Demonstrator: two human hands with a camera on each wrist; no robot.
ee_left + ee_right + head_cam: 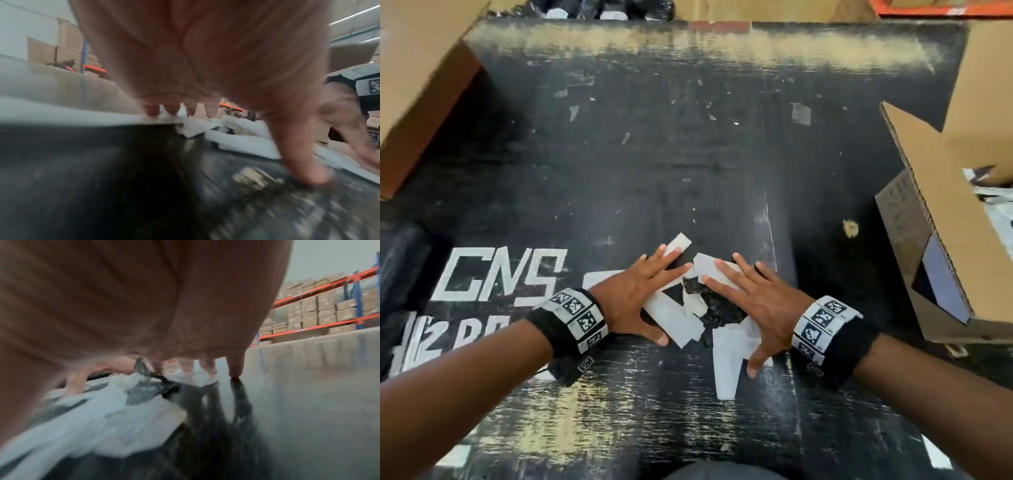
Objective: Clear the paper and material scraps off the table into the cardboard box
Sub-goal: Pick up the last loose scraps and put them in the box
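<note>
Two flat hands bracket one small heap of scraps on the near middle of the black surface (688, 154). Far left, a brown carton (421, 89) sits at the surface edge, then painted white lettering (500, 274). Left hand (633, 294) lies palm down, fingers straight and spread, grip wide, pressing on white paper strips (674, 318); nothing is pinched. Between the hands sits the pile: white strips plus crumpled black material scraps (719, 308), long strips running diagonally, one longer white piece (729, 363) pointing toward the person. Right hand (753, 305) mirrors it, fingers straight, grip wide, flat on the paper, thumb on the long white piece. Wrist views are blurred but agree: fingertips (153, 110) down on white paper, right fingertips (207, 369) on paper beside the black scrap (148, 369). Key relation: the pile lies between both palms, while the open cardboard box (935, 219) stands well apart to the right, already holding some scraps, so the right hand is nearer it. Judgement: the heap is being gathered; next it needs scooping and carrying rightward, and loose strips may slip out. Small flecks (571, 113) are scattered farther back on the worn, scratched surface. Room: warehouse, orange-and-blue racking (329, 308) stacked with cartons.
</note>
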